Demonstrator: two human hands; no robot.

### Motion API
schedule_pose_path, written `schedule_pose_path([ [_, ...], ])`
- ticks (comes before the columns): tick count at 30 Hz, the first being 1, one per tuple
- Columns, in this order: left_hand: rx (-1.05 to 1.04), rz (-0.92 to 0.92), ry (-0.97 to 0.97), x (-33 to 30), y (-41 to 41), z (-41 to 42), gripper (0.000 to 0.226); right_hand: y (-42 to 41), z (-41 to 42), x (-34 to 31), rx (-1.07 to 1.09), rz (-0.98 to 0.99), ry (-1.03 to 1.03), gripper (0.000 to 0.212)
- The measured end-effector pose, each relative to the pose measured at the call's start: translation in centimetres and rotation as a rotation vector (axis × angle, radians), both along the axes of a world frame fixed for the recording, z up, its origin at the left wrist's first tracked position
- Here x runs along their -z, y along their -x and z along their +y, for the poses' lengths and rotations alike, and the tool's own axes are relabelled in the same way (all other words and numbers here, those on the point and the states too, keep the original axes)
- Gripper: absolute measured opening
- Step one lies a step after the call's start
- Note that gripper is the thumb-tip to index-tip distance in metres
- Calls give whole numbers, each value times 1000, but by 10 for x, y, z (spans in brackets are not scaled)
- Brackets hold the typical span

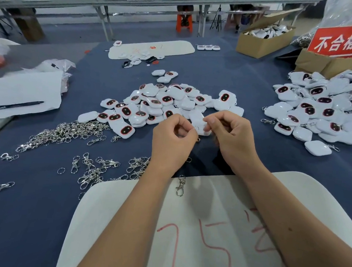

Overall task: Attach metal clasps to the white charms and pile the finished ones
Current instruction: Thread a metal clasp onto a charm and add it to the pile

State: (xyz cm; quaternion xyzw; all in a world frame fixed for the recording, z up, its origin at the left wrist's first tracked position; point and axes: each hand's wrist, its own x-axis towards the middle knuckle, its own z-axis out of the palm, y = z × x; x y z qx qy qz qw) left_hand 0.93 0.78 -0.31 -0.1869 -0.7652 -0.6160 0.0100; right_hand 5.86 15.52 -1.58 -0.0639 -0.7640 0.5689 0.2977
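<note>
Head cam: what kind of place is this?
Probably a small factory assembly or packing bench. Bulk piles of identical white charms, a heap of loose metal clasps, a red reject-area sign on cardboard boxes, and more long worktables behind.

A white rounded plastic charm [200,125] is pinched between the left hand [173,138] and the right hand [233,137] at centre. A heap of white charms with dark red-rimmed faces [162,105] is seen at 12 o'clock, loose silver metal clasps [68,133] at 9 o'clock, and a second charm pile [321,107] at 2 o'clock on the dark blue cloth-covered table [246,80].
</note>
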Motion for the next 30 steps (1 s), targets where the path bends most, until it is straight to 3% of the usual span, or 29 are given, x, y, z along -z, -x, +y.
schedule_pose_path([
  [2,-60,10,-54,0,1,-1,14,-1,-2,-1,57,-8,-196,14],
  [5,-152,-7,-107,2,4,-3,12,-1,-6,-1,24,-80,-503,38],
  [8,-183,-44,-135,5,8,-4,8,2,-11,-3,-22,-272,-617,60],
  [14,-185,11,-152,6,10,-5,12,2,-14,-2,37,-384,-749,58],
  [18,-168,-64,-209,6,12,-6,7,2,-16,-3,40,-425,-674,38],
  [22,-132,-89,-209,6,12,-5,11,0,-16,-10,74,-328,-399,24],
  [25,-98,-81,-215,6,10,-4,17,-5,-13,-13,70,-244,-262,20],
  [30,-93,-31,-182,5,8,-4,21,-6,-11,-14,-20,-209,-217,23],
])
